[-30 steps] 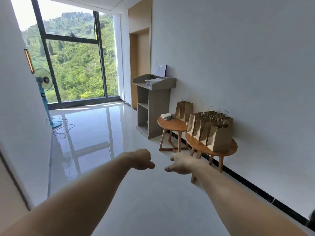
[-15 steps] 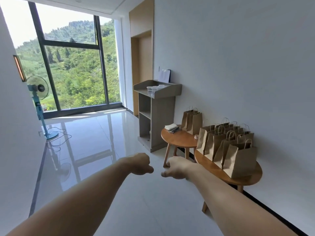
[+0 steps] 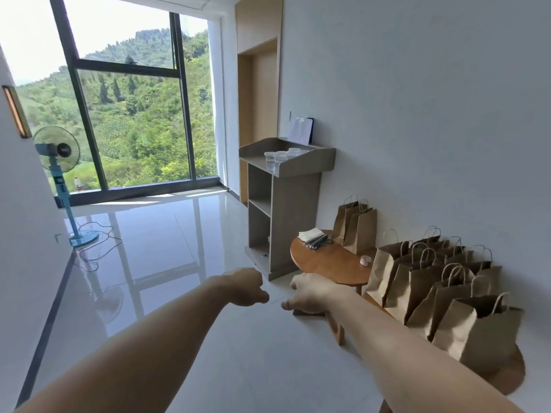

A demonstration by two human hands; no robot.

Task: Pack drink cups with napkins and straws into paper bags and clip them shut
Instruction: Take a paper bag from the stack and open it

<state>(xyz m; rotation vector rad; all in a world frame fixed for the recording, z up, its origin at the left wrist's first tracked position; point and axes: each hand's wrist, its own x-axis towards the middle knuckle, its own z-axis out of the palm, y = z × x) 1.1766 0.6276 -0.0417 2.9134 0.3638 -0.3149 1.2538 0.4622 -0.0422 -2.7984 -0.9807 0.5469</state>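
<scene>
Far left, a blue pedestal fan [image 3: 56, 150] stands by the window, and a wide stretch of glossy white tiled floor [image 3: 167, 234] runs from it to the furniture. Centre frame, the left hand [image 3: 244, 289] is clenched on nothing. Just beside it, the right hand [image 3: 307, 293] is also curled and holding nothing. Both are posed as they were half a second ago.

Next comes the grey lectern-style stand [image 3: 286, 210], with clear plastic cups [image 3: 275, 158] upright on top, mouths up. On the small round wooden table [image 3: 328, 260], white folded napkins [image 3: 310, 234] sit at the far left edge. Dark straws [image 3: 319, 242] lie flat beside them, their long axis angled toward the wall.

At the right, brown paper handled bags [image 3: 441, 293] crowd the nearer wooden table [image 3: 507, 380]. They stand upright, open upward, and look larger and closer than before.
</scene>
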